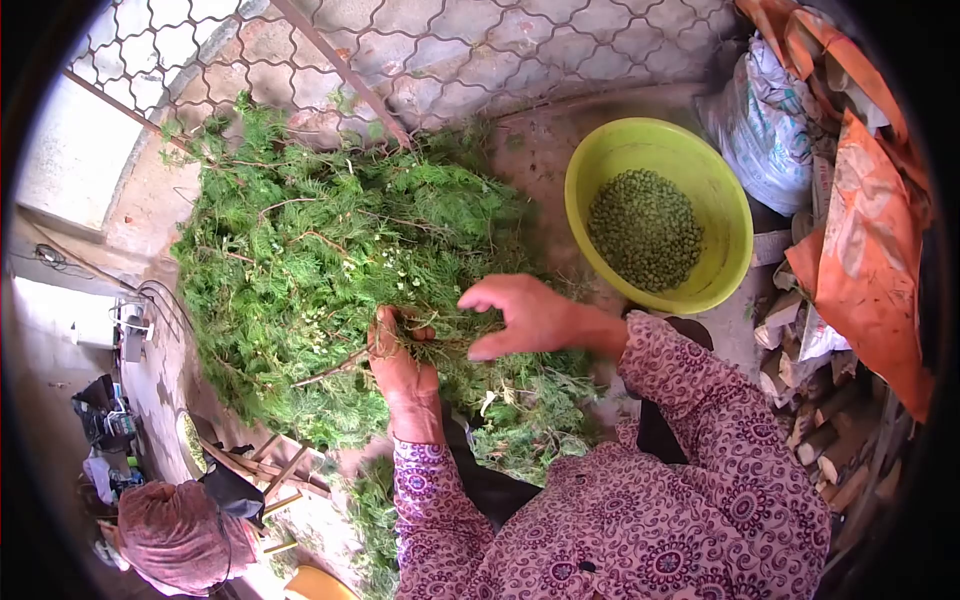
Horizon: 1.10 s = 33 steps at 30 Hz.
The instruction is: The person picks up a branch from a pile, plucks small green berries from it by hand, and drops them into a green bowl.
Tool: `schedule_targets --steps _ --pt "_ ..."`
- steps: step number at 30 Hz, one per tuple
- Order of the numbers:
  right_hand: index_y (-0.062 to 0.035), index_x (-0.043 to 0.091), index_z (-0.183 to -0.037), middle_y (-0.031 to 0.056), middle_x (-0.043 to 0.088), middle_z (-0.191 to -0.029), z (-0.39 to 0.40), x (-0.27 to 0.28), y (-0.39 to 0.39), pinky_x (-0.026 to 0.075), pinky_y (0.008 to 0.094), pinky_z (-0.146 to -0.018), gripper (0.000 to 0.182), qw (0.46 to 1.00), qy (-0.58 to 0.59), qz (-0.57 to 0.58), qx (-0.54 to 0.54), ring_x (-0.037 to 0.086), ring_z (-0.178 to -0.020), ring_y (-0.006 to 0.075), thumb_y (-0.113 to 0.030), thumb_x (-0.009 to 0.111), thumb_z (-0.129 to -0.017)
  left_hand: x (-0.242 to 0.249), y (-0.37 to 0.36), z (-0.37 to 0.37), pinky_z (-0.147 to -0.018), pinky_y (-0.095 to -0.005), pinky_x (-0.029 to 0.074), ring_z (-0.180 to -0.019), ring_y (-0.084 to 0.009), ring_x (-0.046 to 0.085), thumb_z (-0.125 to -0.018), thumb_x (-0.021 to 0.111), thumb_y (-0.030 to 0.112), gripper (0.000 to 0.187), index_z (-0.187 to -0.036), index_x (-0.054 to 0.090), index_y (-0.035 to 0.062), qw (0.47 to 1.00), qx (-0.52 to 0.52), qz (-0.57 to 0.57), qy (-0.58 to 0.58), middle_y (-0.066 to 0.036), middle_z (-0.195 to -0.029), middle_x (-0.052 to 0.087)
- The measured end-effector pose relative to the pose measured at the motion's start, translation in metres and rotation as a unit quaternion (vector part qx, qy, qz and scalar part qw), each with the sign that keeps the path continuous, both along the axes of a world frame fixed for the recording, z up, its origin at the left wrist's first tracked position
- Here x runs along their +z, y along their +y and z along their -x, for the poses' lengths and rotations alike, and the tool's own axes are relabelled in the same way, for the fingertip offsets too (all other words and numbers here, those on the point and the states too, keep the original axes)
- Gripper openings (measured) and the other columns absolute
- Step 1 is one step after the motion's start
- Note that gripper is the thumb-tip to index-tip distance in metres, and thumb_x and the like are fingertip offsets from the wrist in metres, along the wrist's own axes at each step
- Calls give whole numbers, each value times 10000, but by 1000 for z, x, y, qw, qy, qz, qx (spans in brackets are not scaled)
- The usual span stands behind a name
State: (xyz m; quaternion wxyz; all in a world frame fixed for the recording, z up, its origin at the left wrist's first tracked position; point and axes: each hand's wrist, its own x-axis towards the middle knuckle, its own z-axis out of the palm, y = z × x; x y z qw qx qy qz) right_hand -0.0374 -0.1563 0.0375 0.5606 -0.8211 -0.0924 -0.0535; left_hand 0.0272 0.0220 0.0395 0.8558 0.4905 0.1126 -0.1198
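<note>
Left hand (405, 385), centre of the frame: fingers closed round a leafy sprig (335, 368), apparently to steady it over the green heap (310, 240); right hand (530, 315) just beside, fingers spread wide, visibly empty. The basin (737, 225), upper right, stands within reach, its wall keeping the green pods (645, 230) together.

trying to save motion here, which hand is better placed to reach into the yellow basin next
Probably the right hand: its fingers are spread and look free, and it is nearer the yellow basin. The left hand seems to be gripping a green sprig and is farther off.
</note>
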Motion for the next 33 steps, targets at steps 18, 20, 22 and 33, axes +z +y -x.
schedule_targets --steps 18,20,22,33 --pt "3 552 -794 183 496 -640 -20 -21 -33 407 332 -535 191 996 30 85 -3 472 -525 227 -181 571 -748 11 -8 17 -716 -276 451 -804 -165 579 -773 639 153 513 -1197 413 -26 949 -261 -162 -64 -122 -1003 582" --pt "3 548 -783 201 504 -662 -21 -21 -40 414 370 -550 206 990 51 132 -25 511 -556 281 -198 563 -740 12 -5 18 -673 -265 484 -755 -172 611 -773 647 190 583 -1235 377 -43 931 -279 -216 -98 -161 -989 600" --pt "-5 557 -786 201 521 -678 -21 -27 -43 424 391 -568 206 982 53 176 -47 534 -595 308 -205 554 -735 0 0 20 -718 -278 476 -801 -182 599 -760 652 138 572 -1232 383 -40 923 -249 -257 -142 -158 -1004 590" --pt "-38 616 -776 174 596 -755 -14 -19 -11 468 420 -662 223 929 120 304 172 580 -740 338 -222 532 -683 -17 -30 40 -683 -377 465 -837 -339 574 -623 675 66 753 -1268 301 -40 650 -323 -538 -430 -211 -988 554"
